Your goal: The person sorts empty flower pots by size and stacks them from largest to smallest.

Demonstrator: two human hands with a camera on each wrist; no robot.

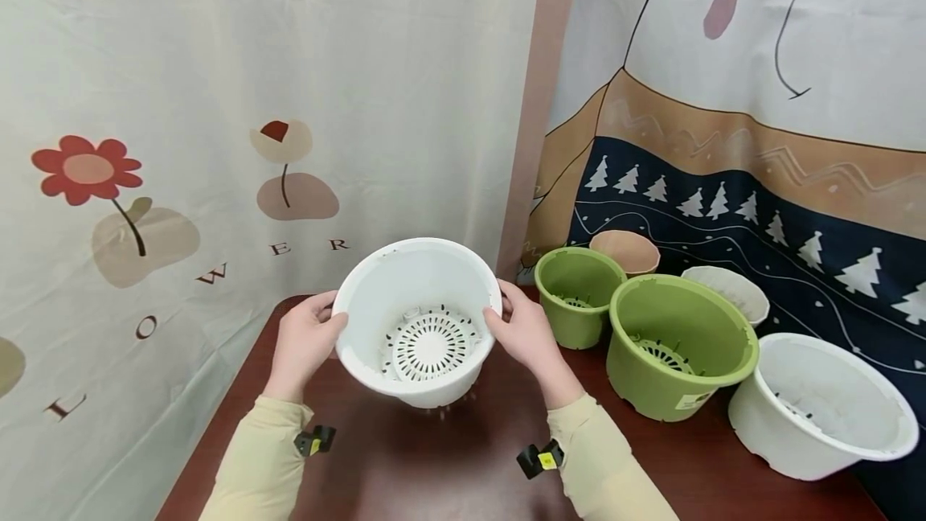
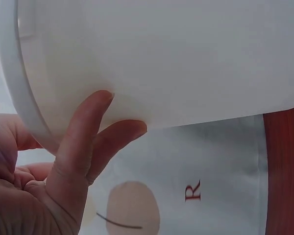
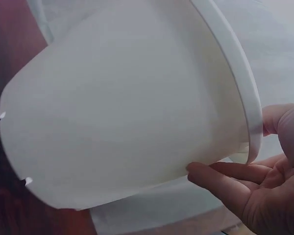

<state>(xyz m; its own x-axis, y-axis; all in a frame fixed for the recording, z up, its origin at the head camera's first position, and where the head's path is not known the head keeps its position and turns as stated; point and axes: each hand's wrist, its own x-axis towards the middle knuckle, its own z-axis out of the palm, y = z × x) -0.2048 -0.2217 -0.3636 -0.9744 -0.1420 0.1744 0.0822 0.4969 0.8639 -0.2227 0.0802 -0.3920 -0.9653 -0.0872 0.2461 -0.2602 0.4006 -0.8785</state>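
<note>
A round white plastic flowerpot with a slotted base is held up over the dark red table, its opening tilted toward the head camera. My left hand grips its rim on the left side, the thumb over the edge and fingers against the outer wall. On the opposite side my right hand holds the rim in the same way. Both wrist views show the pot's smooth outer wall close up, with fingers bent around the rim. Small notches mark the bottom edge in the right wrist view.
At the right of the table stand a small green pot, a larger green pot and a white pot. Behind them are a pinkish pot and a smaller white pot. Printed curtains hang behind.
</note>
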